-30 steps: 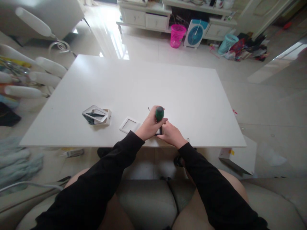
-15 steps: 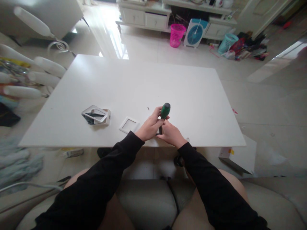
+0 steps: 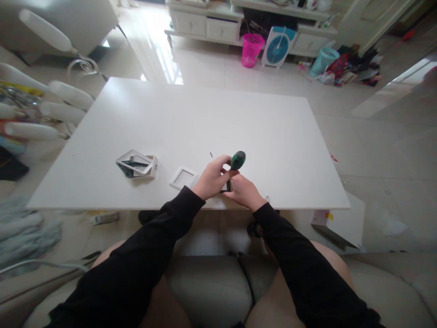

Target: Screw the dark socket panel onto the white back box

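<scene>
My left hand [image 3: 212,177] is closed round the shaft of a green-handled screwdriver [image 3: 237,160], whose handle tilts up and to the right. Close beside it, my right hand [image 3: 243,190] pinches a small dark part [image 3: 226,187] against the white table [image 3: 205,118] near the front edge; the part is mostly hidden by my fingers. A white square frame plate [image 3: 184,177] lies just left of my left hand. A tiny dark screw [image 3: 210,154] rests on the table behind my hands.
A white opened housing with dark insides [image 3: 137,164] lies on the table to the left. White chair backs [image 3: 51,114] stand at the left edge. On the floor beyond are a pink basket [image 3: 251,49], a blue fan [image 3: 279,48] and a teal basket [image 3: 323,62].
The screwdriver's green handle has swung from upright over my left hand to tilted rightward. Both hands stay at the same spot near the front edge.
</scene>
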Action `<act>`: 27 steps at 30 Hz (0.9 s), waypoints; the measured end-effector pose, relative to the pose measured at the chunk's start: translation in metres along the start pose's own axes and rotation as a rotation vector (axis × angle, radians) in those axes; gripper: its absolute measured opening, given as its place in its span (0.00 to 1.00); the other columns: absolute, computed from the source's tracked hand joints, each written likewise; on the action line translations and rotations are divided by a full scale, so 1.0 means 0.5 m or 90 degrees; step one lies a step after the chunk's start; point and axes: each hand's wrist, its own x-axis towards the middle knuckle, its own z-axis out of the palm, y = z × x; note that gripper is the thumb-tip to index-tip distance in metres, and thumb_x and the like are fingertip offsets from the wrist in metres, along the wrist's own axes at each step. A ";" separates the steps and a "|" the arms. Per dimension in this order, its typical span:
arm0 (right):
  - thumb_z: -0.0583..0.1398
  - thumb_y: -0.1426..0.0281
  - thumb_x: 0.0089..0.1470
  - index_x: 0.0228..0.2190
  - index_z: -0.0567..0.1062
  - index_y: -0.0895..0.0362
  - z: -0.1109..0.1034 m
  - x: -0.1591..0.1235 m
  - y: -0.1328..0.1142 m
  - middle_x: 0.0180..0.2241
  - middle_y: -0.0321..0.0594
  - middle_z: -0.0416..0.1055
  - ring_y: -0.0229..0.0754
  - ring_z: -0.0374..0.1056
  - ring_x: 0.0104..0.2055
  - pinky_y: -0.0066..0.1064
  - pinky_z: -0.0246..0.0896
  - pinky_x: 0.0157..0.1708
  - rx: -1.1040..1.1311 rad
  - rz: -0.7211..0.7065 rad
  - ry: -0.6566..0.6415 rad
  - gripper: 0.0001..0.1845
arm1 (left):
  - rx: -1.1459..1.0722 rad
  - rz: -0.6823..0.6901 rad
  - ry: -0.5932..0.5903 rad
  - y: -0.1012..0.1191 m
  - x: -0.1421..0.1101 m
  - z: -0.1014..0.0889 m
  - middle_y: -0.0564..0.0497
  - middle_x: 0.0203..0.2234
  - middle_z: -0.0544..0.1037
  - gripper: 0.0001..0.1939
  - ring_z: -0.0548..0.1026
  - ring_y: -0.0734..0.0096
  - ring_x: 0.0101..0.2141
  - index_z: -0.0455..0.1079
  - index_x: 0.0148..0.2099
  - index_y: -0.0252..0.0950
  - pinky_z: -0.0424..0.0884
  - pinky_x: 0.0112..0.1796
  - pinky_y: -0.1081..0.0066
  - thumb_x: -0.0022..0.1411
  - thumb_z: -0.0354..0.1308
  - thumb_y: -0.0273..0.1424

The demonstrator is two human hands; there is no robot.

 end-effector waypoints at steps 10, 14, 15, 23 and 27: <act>0.68 0.66 0.56 0.61 0.68 0.59 0.007 0.000 0.005 0.60 0.53 0.69 0.55 0.71 0.57 0.42 0.70 0.55 0.001 -0.001 0.008 0.34 | 0.021 0.017 -0.029 0.010 -0.013 0.003 0.51 0.41 0.73 0.16 0.74 0.71 0.39 0.58 0.50 0.39 0.72 0.40 0.69 0.65 0.61 0.30; 0.68 0.66 0.56 0.61 0.68 0.59 0.003 -0.001 0.001 0.59 0.54 0.69 0.56 0.72 0.56 0.40 0.71 0.52 -0.018 0.009 0.001 0.34 | 0.061 0.044 -0.023 0.011 -0.005 -0.001 0.51 0.39 0.71 0.08 0.72 0.70 0.39 0.65 0.42 0.37 0.72 0.38 0.70 0.63 0.62 0.27; 0.68 0.66 0.56 0.60 0.69 0.59 0.002 -0.001 0.000 0.59 0.54 0.70 0.56 0.73 0.55 0.40 0.72 0.51 -0.022 0.014 -0.002 0.32 | 0.074 0.054 -0.018 0.011 -0.003 -0.003 0.50 0.40 0.71 0.06 0.71 0.69 0.40 0.67 0.41 0.37 0.72 0.38 0.70 0.63 0.62 0.26; 0.68 0.68 0.54 0.60 0.68 0.59 -0.004 -0.001 -0.005 0.60 0.53 0.67 0.54 0.70 0.59 0.41 0.69 0.58 0.002 -0.007 0.001 0.34 | 0.112 0.077 -0.008 0.012 -0.004 -0.010 0.47 0.40 0.73 0.06 0.72 0.67 0.42 0.68 0.46 0.36 0.72 0.39 0.68 0.69 0.53 0.25; 0.68 0.67 0.55 0.62 0.67 0.57 0.002 -0.001 0.000 0.60 0.53 0.68 0.55 0.71 0.57 0.41 0.70 0.55 0.009 0.012 0.005 0.35 | 0.080 0.074 -0.011 0.014 -0.006 -0.001 0.49 0.41 0.73 0.07 0.73 0.68 0.44 0.66 0.46 0.38 0.75 0.41 0.69 0.67 0.59 0.29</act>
